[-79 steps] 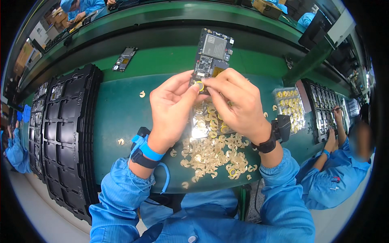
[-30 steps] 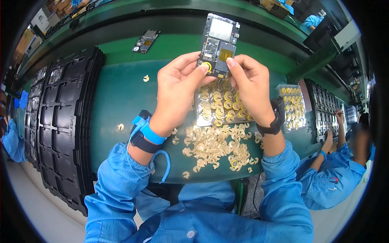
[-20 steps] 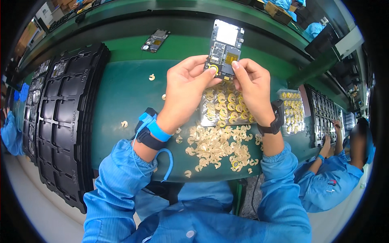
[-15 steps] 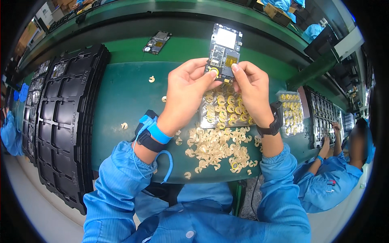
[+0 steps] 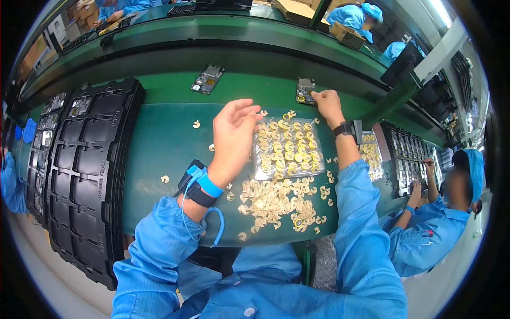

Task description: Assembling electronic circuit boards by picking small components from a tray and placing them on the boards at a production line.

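My right hand (image 5: 328,106) pinches the right edge of a small circuit board (image 5: 305,85) lying on the green strip at the far side. A round yellow-ringed coin cell (image 5: 302,99) sits at that board's near end. My left hand (image 5: 235,130) hovers by the left edge of a clear tray (image 5: 263,173), its fingers loosely bent and apart, with nothing visible in them. Rows of yellow-ringed coin cells (image 5: 289,146) with cream crescent-shaped pieces fill the tray. A heap of cream crescent pieces (image 5: 276,199) lies on the near side. Another circuit board (image 5: 207,80) rests farther left.
Stacked black compartment trays (image 5: 87,181) stand at the left, with boards in some slots. Another coin-cell tray (image 5: 370,151) lies at the right. Beyond it a co-worker (image 5: 430,228) in blue handles a black tray (image 5: 406,159). A blue coiled cord (image 5: 219,226) hangs from my left wrist.
The board has gone from between both hands to the far green strip, with my right hand still on it. My left hand has let go and drawn back toward the left.
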Demonstrator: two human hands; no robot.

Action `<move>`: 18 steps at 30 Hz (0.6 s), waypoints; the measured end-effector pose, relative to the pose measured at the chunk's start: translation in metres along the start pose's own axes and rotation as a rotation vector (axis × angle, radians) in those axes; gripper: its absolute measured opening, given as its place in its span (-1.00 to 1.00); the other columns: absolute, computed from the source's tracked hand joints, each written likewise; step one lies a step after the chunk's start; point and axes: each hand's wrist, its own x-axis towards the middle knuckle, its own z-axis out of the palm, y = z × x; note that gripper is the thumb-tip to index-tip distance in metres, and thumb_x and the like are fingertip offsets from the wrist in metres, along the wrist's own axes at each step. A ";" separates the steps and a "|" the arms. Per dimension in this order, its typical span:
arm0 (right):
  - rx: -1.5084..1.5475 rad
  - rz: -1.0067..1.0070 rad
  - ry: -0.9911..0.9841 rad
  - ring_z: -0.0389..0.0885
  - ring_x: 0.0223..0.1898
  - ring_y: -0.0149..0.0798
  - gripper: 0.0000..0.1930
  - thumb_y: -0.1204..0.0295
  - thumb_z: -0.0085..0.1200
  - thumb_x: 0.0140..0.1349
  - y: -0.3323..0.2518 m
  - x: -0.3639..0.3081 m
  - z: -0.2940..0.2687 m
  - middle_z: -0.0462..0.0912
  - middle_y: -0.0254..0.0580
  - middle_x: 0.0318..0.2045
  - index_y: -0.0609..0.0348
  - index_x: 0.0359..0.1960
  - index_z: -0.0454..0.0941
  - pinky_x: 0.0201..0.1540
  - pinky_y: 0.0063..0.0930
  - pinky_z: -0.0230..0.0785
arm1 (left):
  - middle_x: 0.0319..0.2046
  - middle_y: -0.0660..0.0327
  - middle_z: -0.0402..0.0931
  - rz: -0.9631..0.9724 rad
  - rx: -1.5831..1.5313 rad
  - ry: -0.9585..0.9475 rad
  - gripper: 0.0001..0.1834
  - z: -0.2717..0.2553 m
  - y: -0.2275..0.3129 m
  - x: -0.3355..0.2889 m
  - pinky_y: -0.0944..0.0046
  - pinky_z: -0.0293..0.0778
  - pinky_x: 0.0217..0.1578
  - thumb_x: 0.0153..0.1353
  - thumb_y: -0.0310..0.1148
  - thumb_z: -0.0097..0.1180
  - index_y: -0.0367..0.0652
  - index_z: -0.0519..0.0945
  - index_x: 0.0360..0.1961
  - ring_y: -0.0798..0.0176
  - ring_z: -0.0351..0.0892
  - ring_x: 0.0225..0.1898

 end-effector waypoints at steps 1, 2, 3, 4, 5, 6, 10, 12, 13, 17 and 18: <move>0.002 -0.003 -0.003 0.74 -0.37 0.00 -0.67 0.25 0.31 0.35 -0.006 -0.003 0.001 0.68 0.04 -0.52 0.33 -0.41 0.68 -0.17 -0.12 0.51 | 0.11 -0.11 0.66 0.001 0.002 0.004 -0.64 -0.002 0.000 0.000 0.22 0.67 0.00 0.48 -0.51 0.07 -0.43 0.51 0.24 0.11 0.74 0.05; -0.128 -0.102 0.155 0.75 -0.35 0.06 -0.69 0.26 0.32 0.33 -0.009 -0.009 0.000 0.71 0.07 -0.48 0.32 -0.36 0.71 -0.16 -0.12 0.53 | 0.10 -0.09 0.67 0.017 0.018 0.008 -0.65 -0.003 -0.001 0.001 0.24 0.66 -0.02 0.47 -0.53 0.07 -0.42 0.51 0.22 0.14 0.74 0.04; -0.261 -0.199 0.314 0.76 -0.32 0.12 -0.71 0.26 0.33 0.31 -0.012 -0.014 -0.003 0.74 0.11 -0.44 0.32 -0.32 0.73 -0.14 -0.12 0.55 | 0.09 -0.07 0.68 0.032 0.032 0.009 -0.65 -0.002 -0.002 0.001 0.26 0.65 -0.03 0.46 -0.54 0.06 -0.42 0.52 0.21 0.17 0.74 0.02; -0.219 -0.189 0.242 0.76 -0.35 -0.07 -0.72 0.28 0.36 0.29 -0.023 -0.020 -0.010 0.78 0.04 -0.38 0.30 -0.22 0.75 -0.17 -0.24 0.57 | 0.09 -0.07 0.68 0.034 0.032 0.012 -0.65 -0.004 -0.002 0.002 0.26 0.65 -0.03 0.46 -0.54 0.06 -0.42 0.52 0.21 0.17 0.74 0.02; -0.012 -0.241 0.050 0.74 -0.34 -0.18 -0.73 0.30 0.37 0.28 -0.046 -0.034 -0.019 0.79 -0.03 -0.35 0.30 -0.19 0.75 -0.19 -0.32 0.56 | 0.07 -0.05 0.68 0.029 0.059 0.028 -0.66 -0.009 -0.002 0.003 0.28 0.64 -0.06 0.45 -0.55 0.07 -0.41 0.53 0.20 0.20 0.74 -0.01; 0.187 -0.287 -0.141 0.73 -0.34 -0.29 -0.74 0.32 0.38 0.27 -0.063 -0.053 -0.030 0.79 -0.09 -0.32 0.29 -0.17 0.74 -0.21 -0.40 0.55 | 0.06 -0.02 0.69 0.025 0.080 0.041 -0.67 -0.010 -0.002 0.003 0.30 0.63 -0.09 0.44 -0.56 0.07 -0.40 0.55 0.19 0.24 0.74 -0.04; 0.280 -0.652 -0.586 0.69 -0.24 -0.40 -0.84 0.44 0.40 0.27 -0.092 -0.122 -0.041 0.74 -0.22 -0.25 0.30 -0.24 0.75 -0.15 -0.43 0.55 | 0.00 0.03 0.71 0.068 0.110 0.039 -0.70 -0.010 -0.007 0.003 0.33 0.60 -0.15 0.43 -0.56 0.08 -0.36 0.57 0.16 0.30 0.73 -0.09; 0.181 -0.810 -0.530 0.69 -0.23 -0.38 -0.83 0.44 0.41 0.26 -0.093 -0.131 -0.038 0.72 -0.21 -0.25 0.29 -0.23 0.75 -0.14 -0.42 0.55 | -0.05 0.09 0.73 0.058 0.155 0.028 -0.71 -0.007 -0.006 0.003 0.36 0.58 -0.19 0.43 -0.55 0.10 -0.33 0.59 0.14 0.34 0.71 -0.13; 0.173 -0.810 -0.514 0.69 -0.24 -0.36 -0.84 0.46 0.41 0.25 -0.093 -0.133 -0.036 0.70 -0.20 -0.27 0.30 -0.22 0.74 -0.15 -0.42 0.55 | -0.05 0.09 0.73 0.056 0.161 0.025 -0.71 -0.007 -0.006 0.004 0.36 0.58 -0.19 0.43 -0.55 0.10 -0.33 0.59 0.14 0.34 0.71 -0.13; 0.295 -0.665 -0.583 0.67 -0.28 -0.36 -0.87 0.56 0.37 0.25 -0.093 -0.137 -0.035 0.69 -0.22 -0.31 0.31 -0.21 0.71 -0.19 -0.45 0.51 | -0.12 0.14 0.74 0.083 0.214 -0.010 -0.75 -0.008 -0.005 0.001 0.37 0.58 -0.19 0.43 -0.54 0.12 -0.34 0.63 0.08 0.39 0.68 -0.18; 0.303 -0.663 -0.586 0.67 -0.28 -0.36 -0.87 0.56 0.37 0.25 -0.094 -0.139 -0.036 0.69 -0.22 -0.31 0.31 -0.21 0.71 -0.19 -0.45 0.51 | -0.14 0.15 0.75 0.115 0.232 -0.029 -0.77 -0.007 -0.004 -0.001 0.37 0.58 -0.19 0.42 -0.53 0.13 -0.35 0.65 0.05 0.40 0.67 -0.20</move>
